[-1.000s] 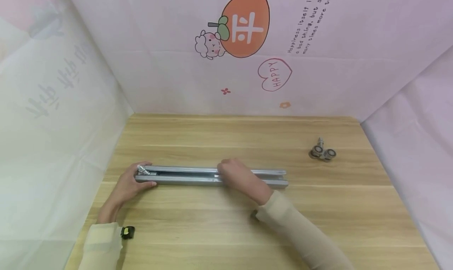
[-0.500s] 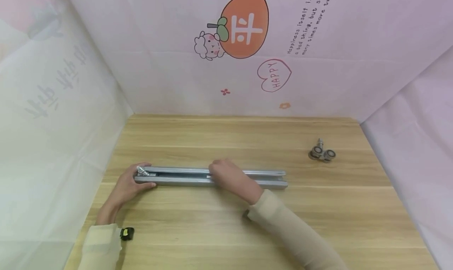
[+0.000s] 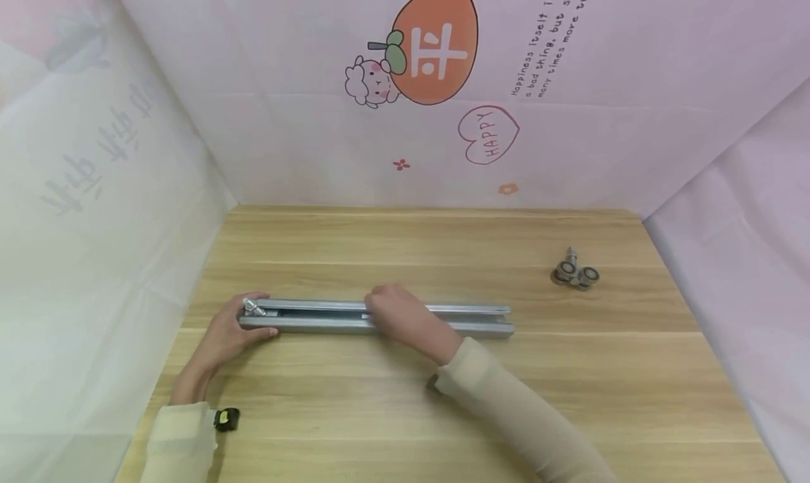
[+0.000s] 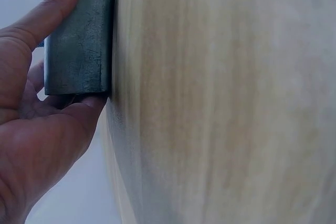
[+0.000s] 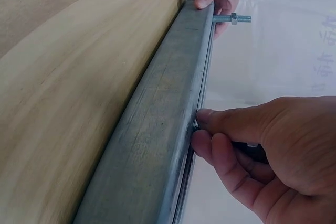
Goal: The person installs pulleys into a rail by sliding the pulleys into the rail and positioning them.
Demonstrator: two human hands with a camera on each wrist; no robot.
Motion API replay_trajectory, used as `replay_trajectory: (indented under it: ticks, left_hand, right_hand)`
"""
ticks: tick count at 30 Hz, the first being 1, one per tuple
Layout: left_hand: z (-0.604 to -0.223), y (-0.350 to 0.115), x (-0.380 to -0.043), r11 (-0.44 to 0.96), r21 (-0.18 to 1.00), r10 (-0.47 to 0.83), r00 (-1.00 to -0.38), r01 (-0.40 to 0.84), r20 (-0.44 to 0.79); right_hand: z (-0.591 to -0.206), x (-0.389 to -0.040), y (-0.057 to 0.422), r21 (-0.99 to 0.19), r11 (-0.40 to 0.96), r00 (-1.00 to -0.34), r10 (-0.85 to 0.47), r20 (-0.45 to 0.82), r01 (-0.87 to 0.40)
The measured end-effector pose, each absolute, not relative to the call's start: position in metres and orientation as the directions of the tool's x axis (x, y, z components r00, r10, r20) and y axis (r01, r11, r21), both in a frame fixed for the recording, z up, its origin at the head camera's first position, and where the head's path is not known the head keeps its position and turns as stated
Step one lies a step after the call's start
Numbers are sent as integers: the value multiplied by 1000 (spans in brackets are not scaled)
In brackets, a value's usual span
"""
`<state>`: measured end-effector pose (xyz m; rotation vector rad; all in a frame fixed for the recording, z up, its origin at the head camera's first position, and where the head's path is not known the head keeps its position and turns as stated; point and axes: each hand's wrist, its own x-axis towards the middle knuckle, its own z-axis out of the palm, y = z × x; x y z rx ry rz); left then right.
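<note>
A grey metal channel rail [image 3: 329,324] lies across the table with its slot facing up. My left hand [image 3: 229,332] grips its left end, thumb along the near side and fingers round the far side and end, as the left wrist view also shows. From the slot there sticks a threaded bolt with a nut [image 5: 234,19], leaning left in the head view. My right hand [image 5: 262,156] pinches a second, dark bolt [image 5: 254,151] at the slot near mid-rail, mostly covered by the fingers. What the bolt joins to inside the rail is hidden.
A roller trolley [image 3: 574,275] with several wheels and a bolt lies at the table's back right. The wooden table [image 3: 354,413] meets printed white cloth walls at the back and both sides.
My right hand has moved left along the rail with the bolt it pinches, more slowly over the last half second. My left hand and the rail have stayed put.
</note>
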<state>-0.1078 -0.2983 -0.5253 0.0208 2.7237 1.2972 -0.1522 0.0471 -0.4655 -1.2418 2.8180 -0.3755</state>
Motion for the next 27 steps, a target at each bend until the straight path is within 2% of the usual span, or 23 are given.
replay_trajectory:
  ticks: [18,27]
  left_hand:
    - [-525,-299,-105,637,768,59,-990,-60,-127]
    - [-525,-299,-106,638,768,62,-990,-60,-129]
  right_hand:
    - [-468,-151,44,-187,651,-669,-742,51,-736]
    - [-464,-151,49,-235,635,-654,-756,3,-735]
